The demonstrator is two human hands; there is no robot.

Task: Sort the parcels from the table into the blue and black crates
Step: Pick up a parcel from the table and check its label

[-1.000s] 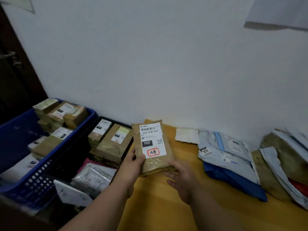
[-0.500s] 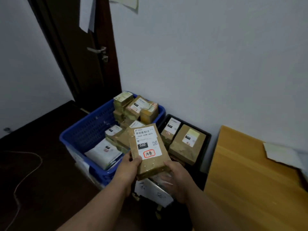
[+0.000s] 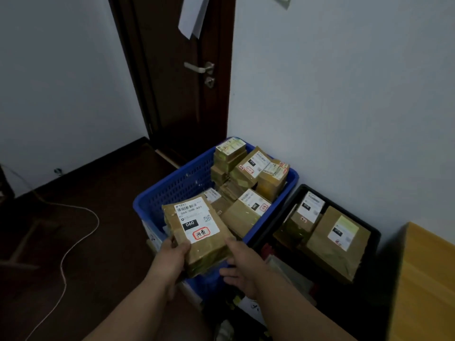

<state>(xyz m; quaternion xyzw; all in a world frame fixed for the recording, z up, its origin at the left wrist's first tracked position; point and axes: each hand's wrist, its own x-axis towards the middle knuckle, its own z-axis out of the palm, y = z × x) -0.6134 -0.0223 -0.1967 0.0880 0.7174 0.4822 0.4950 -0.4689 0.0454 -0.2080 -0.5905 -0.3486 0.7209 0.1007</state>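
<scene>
A brown parcel [image 3: 197,232] with a white label marked 060 hangs over the near left part of the blue crate [image 3: 172,190]. My left hand [image 3: 172,257] grips its near left corner, thumb on top. My right hand [image 3: 241,262] holds its near right edge from below. Several brown parcels are stacked in the blue crate's far right half. To its right the black crate [image 3: 374,237] holds two brown labelled parcels [image 3: 337,242] along with some flat bags lower down. The wooden table [image 3: 426,279] shows at the right edge.
A dark door [image 3: 187,77] stands behind the blue crate, with a paper sheet [image 3: 193,16] hanging on it. A white cable [image 3: 73,239] curls across the dark floor on the left. White walls close the corner behind both crates.
Both hands carried the parcel leftward from over the table, past the black crate, to above the blue crate. My view swung left and the parcels on the table left the frame.
</scene>
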